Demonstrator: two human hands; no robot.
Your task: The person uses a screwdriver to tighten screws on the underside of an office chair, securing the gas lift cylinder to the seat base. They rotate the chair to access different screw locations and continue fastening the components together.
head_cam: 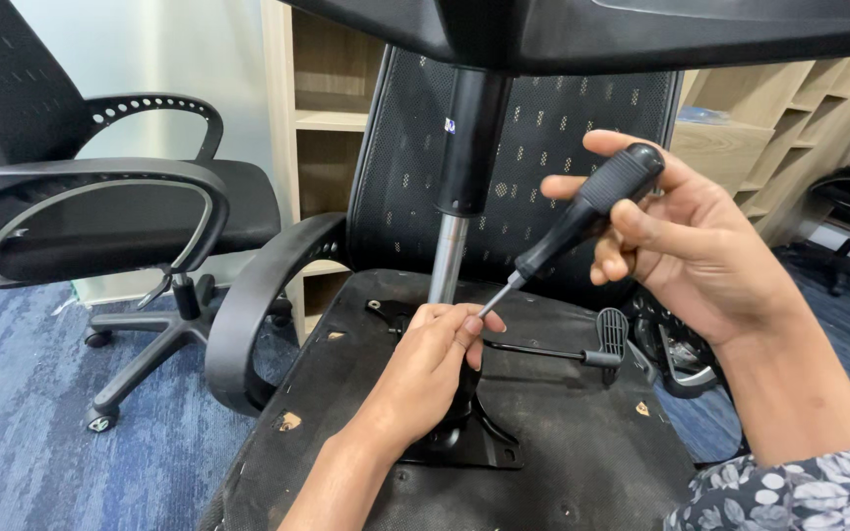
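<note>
The left hand [432,369] sits at the lower centre of the frame, forearm rising from the bottom edge, fingers curled in a loose fist with thumb and forefinger pinched together at the top. The right hand [686,236] is at centre right, wrist bent, fingers wrapped closed, index finger laid straight. Its forearm runs to the lower right corner, ending in a floral sleeve [799,492].

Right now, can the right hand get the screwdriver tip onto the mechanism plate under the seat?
Probably yes. The right hand holds the screwdriver angled down, its tip right at the left hand. Those fingers cover the spot by the gas cylinder, so the mechanism plate is partly blocked.
</note>
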